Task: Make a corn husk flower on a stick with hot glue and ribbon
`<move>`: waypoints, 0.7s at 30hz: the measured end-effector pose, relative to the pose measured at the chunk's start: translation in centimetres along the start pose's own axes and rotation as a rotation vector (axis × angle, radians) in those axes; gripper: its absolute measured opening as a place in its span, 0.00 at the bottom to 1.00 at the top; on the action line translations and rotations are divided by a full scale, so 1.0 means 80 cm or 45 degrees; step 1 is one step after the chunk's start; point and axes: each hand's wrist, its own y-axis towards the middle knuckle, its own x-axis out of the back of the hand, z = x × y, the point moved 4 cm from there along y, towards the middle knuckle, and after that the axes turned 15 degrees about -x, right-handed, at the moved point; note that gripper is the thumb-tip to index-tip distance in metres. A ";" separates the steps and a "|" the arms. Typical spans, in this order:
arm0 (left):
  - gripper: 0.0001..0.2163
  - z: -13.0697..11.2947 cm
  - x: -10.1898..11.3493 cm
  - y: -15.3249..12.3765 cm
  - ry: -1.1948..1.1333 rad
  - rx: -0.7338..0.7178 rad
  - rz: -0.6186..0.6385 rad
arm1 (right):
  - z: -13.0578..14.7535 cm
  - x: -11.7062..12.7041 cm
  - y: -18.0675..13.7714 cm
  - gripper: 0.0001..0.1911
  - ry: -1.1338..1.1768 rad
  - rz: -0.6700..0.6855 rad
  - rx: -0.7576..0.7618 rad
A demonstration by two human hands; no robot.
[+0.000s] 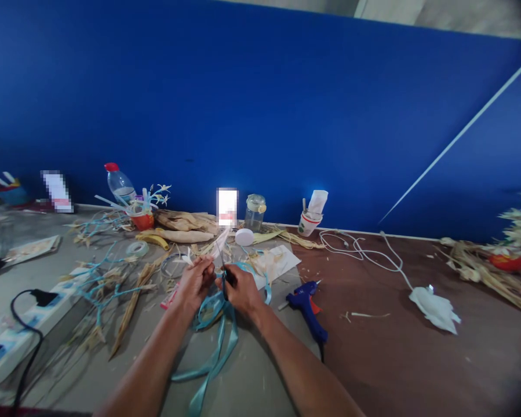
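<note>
In the middle of the head view, my left hand [196, 282] pinches a pale, whitish strip [221, 243], which looks like dried husk and points up and away. Close beside it, my right hand [243, 291] is closed around dark-handled scissors [223, 277]. Their thin blades point upward next to the strip; whether they touch it I cannot tell. Below and between both hands lies a loose heap of light blue ribbon [212, 366], its ends trailing toward me. Behind my right hand rests a white sheet of paper [278, 262].
Right of my hands lies a blue glue gun [307, 310]. A white power strip [43, 324] and blue-wrapped stems [99, 298] occupy the left. Along the blue partition [260, 110] stand a glass jar [255, 213], a cup [309, 223], a bottle [120, 184] and dried husks [186, 222].
</note>
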 end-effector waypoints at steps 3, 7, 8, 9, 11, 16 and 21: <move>0.12 0.002 0.001 0.001 0.040 0.005 0.016 | -0.001 0.000 0.001 0.16 0.002 -0.015 0.019; 0.11 0.000 0.000 0.001 0.074 0.006 0.014 | 0.000 0.003 0.001 0.16 -0.002 -0.024 0.008; 0.11 -0.001 -0.001 0.001 0.085 0.006 0.011 | 0.000 0.003 0.001 0.16 -0.002 -0.025 0.007; 0.12 -0.002 -0.001 0.001 0.098 0.006 0.008 | 0.001 0.004 0.001 0.16 -0.002 -0.023 0.009; 0.12 -0.002 -0.001 0.001 0.122 0.007 0.006 | 0.002 0.006 0.001 0.15 -0.001 -0.014 0.017; 0.12 0.000 0.004 0.004 0.139 0.016 0.023 | 0.002 0.008 0.003 0.11 -0.023 0.012 0.024; 0.12 0.002 0.006 0.007 0.085 0.006 0.046 | -0.002 0.009 0.006 0.10 -0.050 0.008 0.050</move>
